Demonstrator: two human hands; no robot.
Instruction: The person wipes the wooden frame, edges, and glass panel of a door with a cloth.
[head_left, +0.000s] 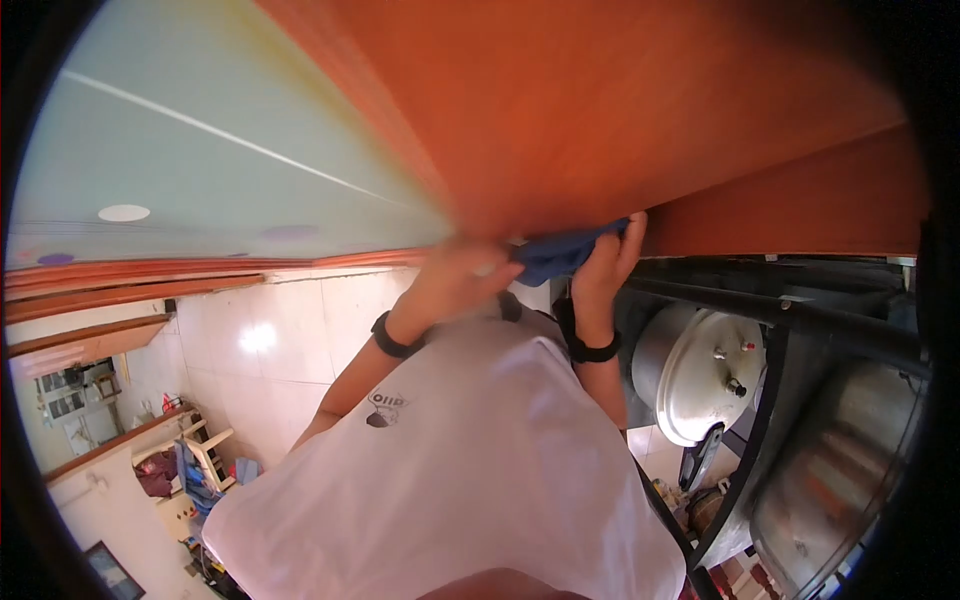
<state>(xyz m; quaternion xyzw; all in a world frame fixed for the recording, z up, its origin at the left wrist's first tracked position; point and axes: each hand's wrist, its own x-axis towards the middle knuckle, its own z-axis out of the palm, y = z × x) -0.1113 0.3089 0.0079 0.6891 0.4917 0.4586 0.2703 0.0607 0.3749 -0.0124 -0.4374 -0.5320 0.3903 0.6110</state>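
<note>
A dark blue cloth (pixel 553 256) is bunched against the lower edge of an orange-brown wooden panel (pixel 600 110). My right hand (pixel 605 262) is closed around the cloth's right end, with its fingers reaching up to the panel. At the cloth's left end is my left hand (pixel 458 285), smeared by motion. Its fingers are too blurred to show whether they grip the cloth. Both wrists wear black bands.
A pale blue-green panel (pixel 230 130) slants across the upper left. On the right, a black metal rack (pixel 850 325) holds a pressure cooker (pixel 705 375) and a metal basin (pixel 835 480). Light floor tiles (pixel 300 320) and a wooden chair (pixel 205 455) show at left.
</note>
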